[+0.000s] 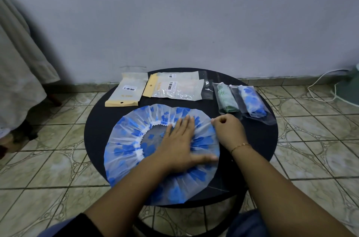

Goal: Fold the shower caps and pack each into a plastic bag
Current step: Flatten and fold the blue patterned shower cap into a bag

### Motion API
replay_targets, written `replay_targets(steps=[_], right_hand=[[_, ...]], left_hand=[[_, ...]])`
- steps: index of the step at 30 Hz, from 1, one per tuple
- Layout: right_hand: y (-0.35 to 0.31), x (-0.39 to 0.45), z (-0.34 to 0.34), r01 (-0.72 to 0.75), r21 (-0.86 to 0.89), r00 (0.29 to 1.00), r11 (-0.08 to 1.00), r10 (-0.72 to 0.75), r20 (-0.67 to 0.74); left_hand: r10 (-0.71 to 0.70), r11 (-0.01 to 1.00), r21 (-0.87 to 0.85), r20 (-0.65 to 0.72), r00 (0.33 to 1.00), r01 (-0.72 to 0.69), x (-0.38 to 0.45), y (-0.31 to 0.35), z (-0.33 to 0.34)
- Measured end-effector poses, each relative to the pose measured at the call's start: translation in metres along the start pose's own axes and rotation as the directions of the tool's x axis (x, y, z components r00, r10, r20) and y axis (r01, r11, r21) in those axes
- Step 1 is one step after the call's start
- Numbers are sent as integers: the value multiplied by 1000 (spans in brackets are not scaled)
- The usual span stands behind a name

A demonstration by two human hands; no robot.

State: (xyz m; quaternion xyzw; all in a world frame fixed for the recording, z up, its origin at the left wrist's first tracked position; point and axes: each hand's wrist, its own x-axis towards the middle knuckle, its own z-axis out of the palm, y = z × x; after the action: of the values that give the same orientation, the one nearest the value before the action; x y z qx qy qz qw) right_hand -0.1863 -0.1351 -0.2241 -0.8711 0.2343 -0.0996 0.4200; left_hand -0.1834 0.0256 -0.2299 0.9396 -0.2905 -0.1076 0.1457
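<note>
- On the round black table (93, 132), the largest item was a blue-flowered shower cap (134, 139), spread flat with its elastic opening upward, evidently laid out for folding.
- Behind it lay three flat retail packets (124, 89), placed clear of the working area.
- At the right rear, two clear plastic bags held rolled caps, one green (226, 99), one blue (251, 102), judged finished and set aside.
- An empty clear bag (219, 184) lay partly under the cap's near right edge.
- Left hand (182, 143) was flat, fingers spread wide, pressing the cap to anchor it.
- Right hand (228, 128) pinched the cap's right rim, apparently to draw it over.
</note>
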Motion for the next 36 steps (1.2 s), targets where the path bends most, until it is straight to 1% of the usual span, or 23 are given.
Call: replay_targets(steps=[2, 3, 6, 7, 8, 9, 10, 12, 14, 16, 18, 20, 22, 23, 24, 26, 27, 28, 30, 31, 33, 35, 36], right_hand=[[-5, -12, -4, 125, -218, 979, 968, -156, -131], [-6, -18, -3, 196, -309, 957, 931, -250, -149], [-16, -38, 12, 469, -379, 847, 798, -528, -62], [-18, -44, 21, 537, -411, 803, 737, -596, -20], [-20, -49, 29, 576, -438, 780, 690, -624, 43], [-22, -52, 36, 593, -466, 780, 657, -612, 129], [-23, -54, 41, 582, -486, 805, 653, -547, 230], [-16, -50, 45, 526, -511, 844, 679, -344, 412], [-11, -44, 42, 466, -524, 858, 713, -220, 464], [-7, -36, 39, 438, -526, 863, 729, -179, 472], [-5, -31, 36, 434, -542, 867, 720, -171, 468], [-5, -28, 34, 438, -544, 868, 716, -179, 464], [-4, -28, 34, 440, -530, 869, 725, -196, 454], [-4, -29, 33, 444, -524, 874, 727, -221, 433], [-6, -30, 32, 453, -521, 879, 723, -264, 398], [-11, -35, 29, 496, -528, 868, 689, -395, 300], [-13, -39, 28, 518, -519, 852, 680, -461, 246], [-16, -44, 28, 535, -490, 837, 688, -511, 196], [-21, -56, 31, 540, -421, 835, 729, -527, 159], [-22, -62, 32, 529, -402, 846, 747, -498, 189], [-19, -73, 35, 499, -405, 863, 766, -394, 317], [-13, -80, 37, 477, -464, 854, 747, -268, 446], [-10, -82, 36, 472, -493, 848, 731, -224, 480]], left_hand=[[-37, 999, -24, -92, 995, 34, -8, -4, -14], [-66, 998, -9, -144, 987, 65, -12, -10, -20], [-172, 977, 84, -243, 954, 198, -22, -33, -32], [-207, 965, 105, -252, 945, 239, -25, -42, -33], [-240, 955, 115, -252, 938, 275, -28, -50, -32], [-268, 946, 114, -246, 932, 302, -30, -57, -29], [-289, 941, 106, -237, 927, 321, -33, -63, -26], [-317, 936, 90, -204, 926, 340, -36, -75, -19], [-333, 933, 88, -151, 931, 349, -38, -83, -13], [-342, 931, 91, -124, 931, 354, -39, -88, -10], [-339, 933, 86, -124, 933, 351, -38, -90, -10], [-317, 945, 31, -157, 935, 325, -38, -90, -12], [-285, 956, -138, -249, 925, 258, -41, -89, -14], [-275, 950, -237, -322, 906, 204, -43, -89, -16], [-259, 947, -287, -410, 874, 145, -46, -88, -18], [-185, 977, -197, -564, 805, 86, -53, -88, -21], [-160, 985, -147, -596, 787, 90, -55, -87, -22], [-165, 986, -128, -586, 793, 111, -58, -86, -23], [-199, 979, -138, -489, 849, 150, -65, -81, -23], [-201, 979, -119, -427, 882, 166, -67, -79, -22], [-188, 982, -57, -313, 931, 180, -72, -76, -21], [-194, 980, 4, -168, 966, 198, -77, -75, -20], [-189, 980, 37, -102, 977, 194, -80, -74, -20]])
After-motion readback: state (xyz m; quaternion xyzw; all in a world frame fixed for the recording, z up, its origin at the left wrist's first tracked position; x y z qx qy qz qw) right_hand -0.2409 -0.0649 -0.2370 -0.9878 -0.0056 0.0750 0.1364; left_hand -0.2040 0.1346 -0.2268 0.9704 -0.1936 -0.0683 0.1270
